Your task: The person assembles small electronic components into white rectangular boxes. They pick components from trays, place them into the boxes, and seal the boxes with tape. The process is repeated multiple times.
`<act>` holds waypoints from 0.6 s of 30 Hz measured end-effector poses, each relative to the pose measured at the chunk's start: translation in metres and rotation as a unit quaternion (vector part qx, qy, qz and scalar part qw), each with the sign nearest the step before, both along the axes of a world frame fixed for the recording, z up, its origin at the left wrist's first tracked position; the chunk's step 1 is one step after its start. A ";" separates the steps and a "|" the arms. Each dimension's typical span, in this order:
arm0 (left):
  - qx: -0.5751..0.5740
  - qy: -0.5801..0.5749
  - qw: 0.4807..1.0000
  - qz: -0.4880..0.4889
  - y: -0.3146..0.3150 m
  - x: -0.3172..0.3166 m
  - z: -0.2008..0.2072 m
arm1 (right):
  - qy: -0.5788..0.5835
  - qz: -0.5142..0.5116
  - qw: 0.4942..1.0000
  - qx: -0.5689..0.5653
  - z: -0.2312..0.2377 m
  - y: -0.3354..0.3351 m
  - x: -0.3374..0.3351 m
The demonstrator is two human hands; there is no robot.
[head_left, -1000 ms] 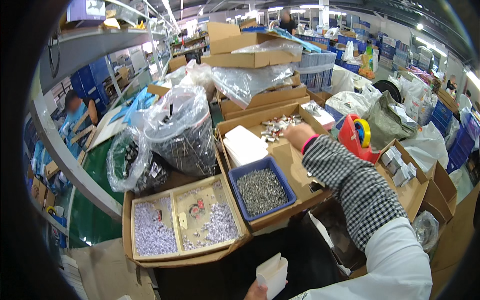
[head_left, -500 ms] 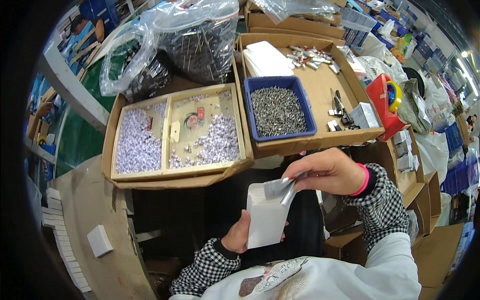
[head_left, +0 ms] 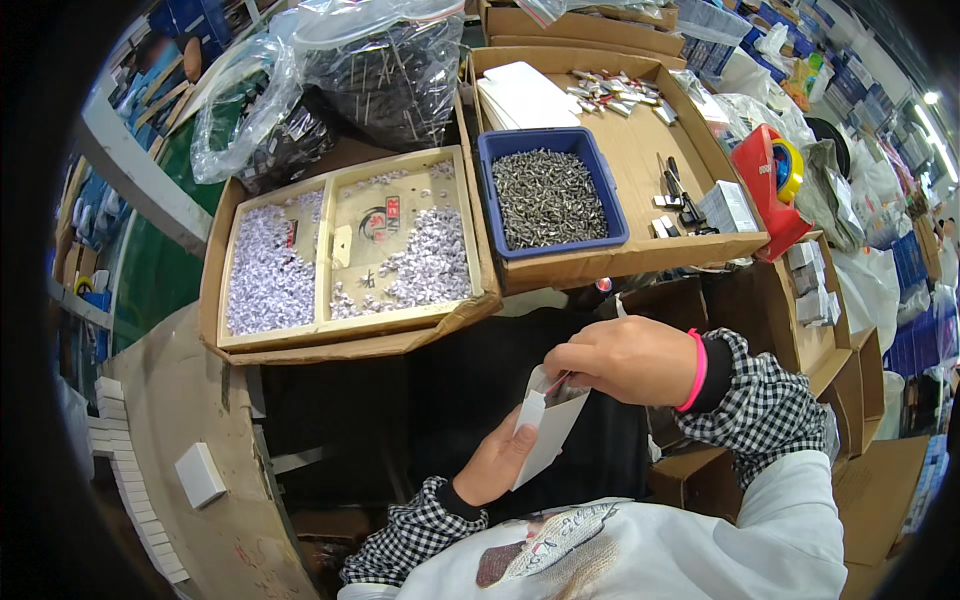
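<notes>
My left hand [head_left: 492,464] is wrapped round a small white carton [head_left: 552,440], thumb on its near side, the carton tilted with its open end up. My right hand [head_left: 630,358] is at that open end, its fingers pinched and partly inside the mouth. A sliver of the small silvery packet [head_left: 562,384] shows below the fingertips; the rest is hidden by the carton and the fingers. Beyond the hands sits a blue bin [head_left: 618,222] full of small metal parts. At its left is a divided wooden tray [head_left: 343,222] with many small whitish pieces.
A cardboard tray [head_left: 640,140] holds white cards, small silvery-red pieces and black-handled tools. Right of it stands a red tape dispenser [head_left: 757,185]. One white box [head_left: 200,475] lies on the left board, beside a row of white boxes [head_left: 128,480]. Plastic bags [head_left: 385,85] rise behind.
My right hand has brought the silvery packet down into the carton's mouth. My left hand has turned and tilted the carton, so its narrow side now shows. The view has shifted slightly.
</notes>
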State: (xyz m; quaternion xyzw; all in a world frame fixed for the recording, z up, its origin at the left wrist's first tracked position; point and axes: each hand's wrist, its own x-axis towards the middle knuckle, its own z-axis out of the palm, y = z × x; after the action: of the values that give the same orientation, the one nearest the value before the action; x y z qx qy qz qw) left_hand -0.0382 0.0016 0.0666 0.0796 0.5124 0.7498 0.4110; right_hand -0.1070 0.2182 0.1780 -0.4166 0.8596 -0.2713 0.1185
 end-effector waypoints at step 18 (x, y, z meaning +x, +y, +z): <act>0.059 0.009 0.996 0.070 0.007 -0.015 -0.017 | -0.011 -0.094 0.995 -0.033 -0.011 -0.017 0.012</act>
State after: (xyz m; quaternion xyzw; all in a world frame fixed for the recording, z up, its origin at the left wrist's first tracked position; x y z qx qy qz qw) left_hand -0.0531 0.0087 0.0498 0.0747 0.4753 0.8048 0.3475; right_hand -0.0947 0.2008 0.1674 -0.3341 0.8842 -0.3144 0.0882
